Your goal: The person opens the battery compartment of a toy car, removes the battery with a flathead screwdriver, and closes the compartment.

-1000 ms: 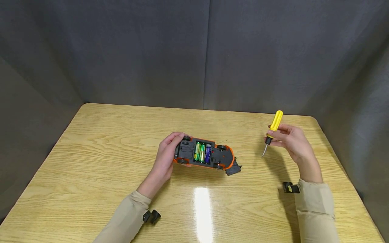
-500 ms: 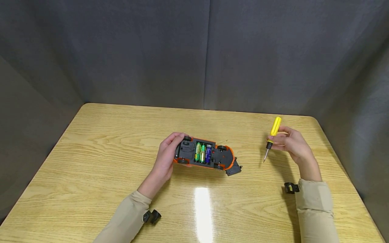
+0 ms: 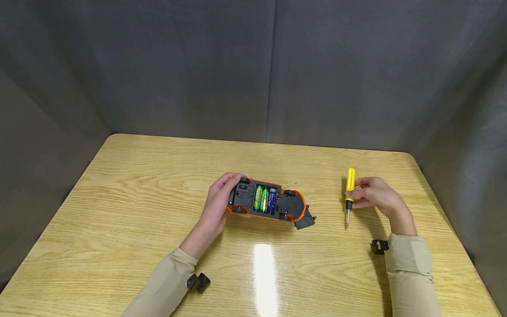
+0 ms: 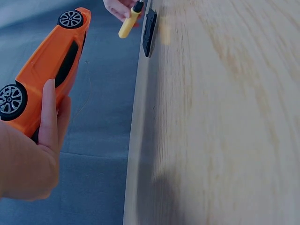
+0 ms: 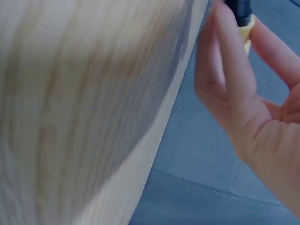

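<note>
My left hand [image 3: 217,204] grips the rear or front end of an orange toy car [image 3: 293,207], held underside up above the table. Its battery bay is uncovered, showing two green batteries [image 3: 261,199] and a blue one [image 3: 271,201] side by side. In the left wrist view the car [image 4: 47,61] shows its orange side, with fingers [image 4: 48,115] along it. My right hand [image 3: 378,196] pinches a yellow-handled screwdriver [image 3: 350,182], its shaft pointing down toward the table. The right wrist view shows only part of the screwdriver [image 5: 241,11] between the fingertips of that hand [image 5: 262,117].
A black battery cover [image 3: 304,219] lies on the wooden table [image 3: 158,176], just beyond the car's right end. A thin wire [image 3: 291,185] sticks out near the car. Dark grey curtains [image 3: 190,70] stand behind the table and at both sides.
My right hand has lowered the screwdriver toward me and turned it from slanted to nearly upright in the head view. The left hand and the car have barely moved.
</note>
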Available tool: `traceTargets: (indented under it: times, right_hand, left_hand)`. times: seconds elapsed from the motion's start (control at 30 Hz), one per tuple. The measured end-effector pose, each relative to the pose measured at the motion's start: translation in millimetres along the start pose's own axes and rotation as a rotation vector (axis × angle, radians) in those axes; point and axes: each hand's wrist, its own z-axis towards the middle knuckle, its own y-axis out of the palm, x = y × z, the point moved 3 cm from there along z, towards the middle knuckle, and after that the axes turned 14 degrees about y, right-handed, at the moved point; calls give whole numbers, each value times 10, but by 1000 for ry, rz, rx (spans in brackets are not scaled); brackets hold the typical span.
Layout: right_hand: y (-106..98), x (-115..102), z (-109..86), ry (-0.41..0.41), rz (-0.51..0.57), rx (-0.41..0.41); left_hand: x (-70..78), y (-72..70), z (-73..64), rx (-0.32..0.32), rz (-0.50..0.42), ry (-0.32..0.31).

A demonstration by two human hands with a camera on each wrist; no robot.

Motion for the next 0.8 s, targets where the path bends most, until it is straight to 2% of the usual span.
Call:
traceTargets:
  times: [0.37, 0.63, 0.8]
  right_hand:
    - [31, 35, 12, 67, -87, -20]
    - [52, 27, 0, 105, -132, 19]
    - [80, 14, 2, 125, -202, 48]
  left_hand:
    - [-8, -3, 9, 8, 23, 8]
    - [-3, -1, 13, 6, 23, -4]
    - [-5, -3, 6, 4, 19, -17]
